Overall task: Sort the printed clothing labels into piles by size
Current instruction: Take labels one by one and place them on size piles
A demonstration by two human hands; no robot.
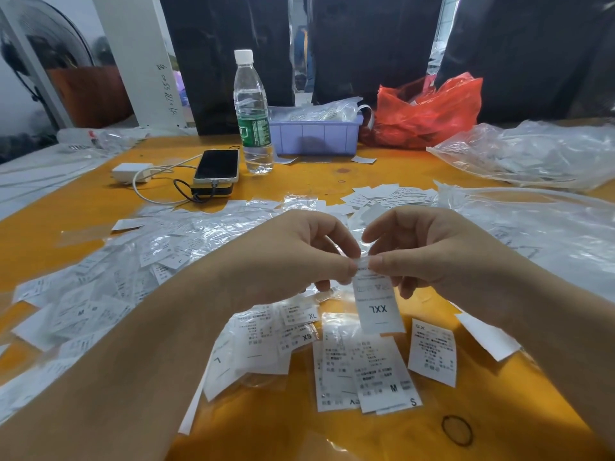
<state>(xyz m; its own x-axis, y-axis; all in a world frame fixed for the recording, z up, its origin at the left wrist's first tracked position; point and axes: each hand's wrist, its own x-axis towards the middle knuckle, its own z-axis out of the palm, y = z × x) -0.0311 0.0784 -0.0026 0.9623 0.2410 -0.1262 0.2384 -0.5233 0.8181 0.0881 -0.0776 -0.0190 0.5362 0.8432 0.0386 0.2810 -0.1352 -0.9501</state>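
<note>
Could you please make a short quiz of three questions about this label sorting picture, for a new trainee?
1. True or false: both hands pinch the top edge of one hanging label.
2. Which size is printed on that label? A) M B) XXL C) S
3. Fill in: the water bottle stands beside a ____ lying on the orange table.

Key:
1. True: left hand and right hand share the grip.
2. B
3. phone
</note>
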